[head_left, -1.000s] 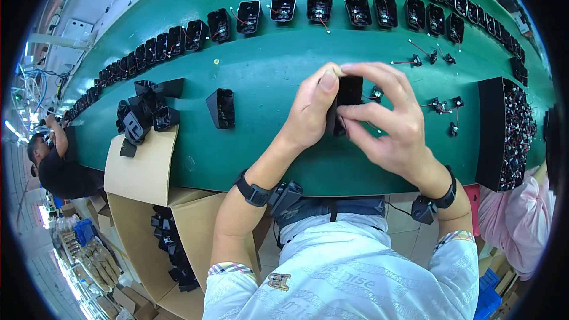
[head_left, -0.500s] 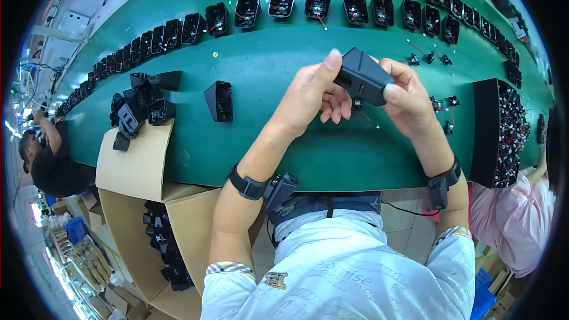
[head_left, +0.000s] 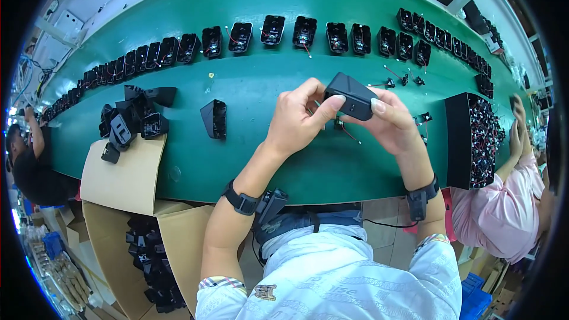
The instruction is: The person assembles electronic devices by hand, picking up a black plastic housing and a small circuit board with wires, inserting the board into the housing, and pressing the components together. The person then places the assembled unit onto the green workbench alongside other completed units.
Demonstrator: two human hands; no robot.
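Between my two hands, above the green table, I hold a black plastic housing [head_left: 351,96] with a slanted face. My left hand [head_left: 300,115] grips its left end, thumb along the near edge. My right hand [head_left: 388,120] pinches its right end between thumb and fingers. Underneath, a small wired part [head_left: 341,125] with a red lead lies on the table, partly hidden by the hands. Left of my hands, a single open black housing [head_left: 214,120] stands apart. What is inside the held housing is hidden from view.
A curved row of open black housings [head_left: 240,38] with wires lines the far side. A pile of housings [head_left: 127,117] lies left, over an open cardboard box [head_left: 184,231]. At right stands a black bin [head_left: 457,142] of small wired parts; co-workers sit at both sides.
My left hand has shifted its grip on the housing, its fingers now curled behind it. The housing is turned slightly. The whole view has shifted, showing more of the table's far side.
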